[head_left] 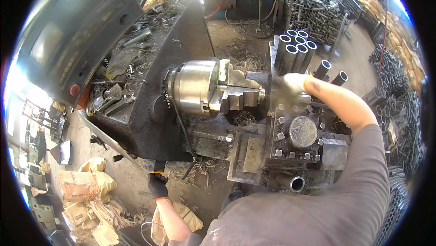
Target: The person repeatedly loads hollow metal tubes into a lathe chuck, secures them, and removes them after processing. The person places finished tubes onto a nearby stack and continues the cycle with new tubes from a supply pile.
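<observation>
Person at a lathe, seen from above through a fisheye lens, the round field cutting off the surroundings at its rim. The right hand (295, 84), in a pale glove, lies between the upright metal tubes (290, 59) and the tool post (303, 132). Its fingers are blurred into a grey smear; how far they are open, and whether they grip anything, cannot be told. The tubes stand grouped just beyond this hand, their lower ends partly hidden; two further tubes (323, 69) stand apart to the right, their bases covered by the forearm. The left hand (158, 187), in a dark glove with an orange cuff, is low beside the lathe body (159, 123). Dark against dark, its fingers do not separate, and its opening and hold cannot be told. The chuck (195, 88) stands left of the tool post; a ringed metal end (262, 95) shows past its jaws, the rest concealed. The person's sleeve (363, 164) and back cover the lower right. Paper sacks (79, 186) lie at lower left.
</observation>
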A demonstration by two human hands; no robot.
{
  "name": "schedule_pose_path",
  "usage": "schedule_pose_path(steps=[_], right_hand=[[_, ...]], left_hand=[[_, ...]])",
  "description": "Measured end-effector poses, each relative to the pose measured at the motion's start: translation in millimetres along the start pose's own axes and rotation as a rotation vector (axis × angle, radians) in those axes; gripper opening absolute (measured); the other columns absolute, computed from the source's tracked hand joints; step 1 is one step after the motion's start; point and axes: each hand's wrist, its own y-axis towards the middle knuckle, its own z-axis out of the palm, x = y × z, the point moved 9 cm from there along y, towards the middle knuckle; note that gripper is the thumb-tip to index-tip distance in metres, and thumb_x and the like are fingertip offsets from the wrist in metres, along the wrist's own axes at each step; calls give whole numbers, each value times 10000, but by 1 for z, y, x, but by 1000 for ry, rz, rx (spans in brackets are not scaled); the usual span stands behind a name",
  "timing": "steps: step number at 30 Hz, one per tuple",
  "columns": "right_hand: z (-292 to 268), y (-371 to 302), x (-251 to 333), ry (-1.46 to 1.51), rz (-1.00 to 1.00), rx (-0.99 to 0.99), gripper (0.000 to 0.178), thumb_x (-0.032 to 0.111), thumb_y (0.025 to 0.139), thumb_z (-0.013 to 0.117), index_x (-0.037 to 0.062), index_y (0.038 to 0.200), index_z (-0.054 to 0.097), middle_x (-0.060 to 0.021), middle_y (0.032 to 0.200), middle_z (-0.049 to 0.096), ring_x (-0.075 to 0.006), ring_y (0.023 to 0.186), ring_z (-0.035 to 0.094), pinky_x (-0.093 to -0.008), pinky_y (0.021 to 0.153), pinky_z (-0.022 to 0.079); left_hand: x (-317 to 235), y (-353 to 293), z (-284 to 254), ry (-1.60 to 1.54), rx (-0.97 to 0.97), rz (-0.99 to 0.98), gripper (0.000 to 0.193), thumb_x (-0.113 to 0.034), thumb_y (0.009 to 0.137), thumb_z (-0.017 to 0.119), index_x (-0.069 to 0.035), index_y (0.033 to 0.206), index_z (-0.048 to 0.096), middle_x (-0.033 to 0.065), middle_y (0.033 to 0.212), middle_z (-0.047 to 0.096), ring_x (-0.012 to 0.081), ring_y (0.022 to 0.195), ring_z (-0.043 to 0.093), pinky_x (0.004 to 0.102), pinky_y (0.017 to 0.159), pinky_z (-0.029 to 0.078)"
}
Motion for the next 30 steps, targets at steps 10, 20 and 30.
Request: schedule_pose_path(steps=[10,20,30], right_hand=[[-3,-163,-60,191,499,-497,472,286,775,850,64,1160,692,-234,1033,761,-409,985,736,-487,898,575],[-76,-349,24,561,521,-1364,248,148,833,851,-30,995,792,-93,809,782,-160,694,704,-324,652,560],[-38,-325,302,383,-455,-1015,420,85,806,840,41,1219,777,-157,1304,741,-260,1122,756,-385,983,623]], left_hand=[[-256,-220,182,817,-409,1759,396,-215,1016,698,-43,1370,661,167,1316,714,354,1149,695,472,1035,534],[-450,-69,365,1540,-297,960,772,-432,1038,516,-211,1713,214,231,1441,654,415,1273,684,550,1034,528],[-165,-363,337,938,1329,1176,862,-180,753,931,-92,1523,554,165,1408,677,353,1290,668,434,1069,556]])
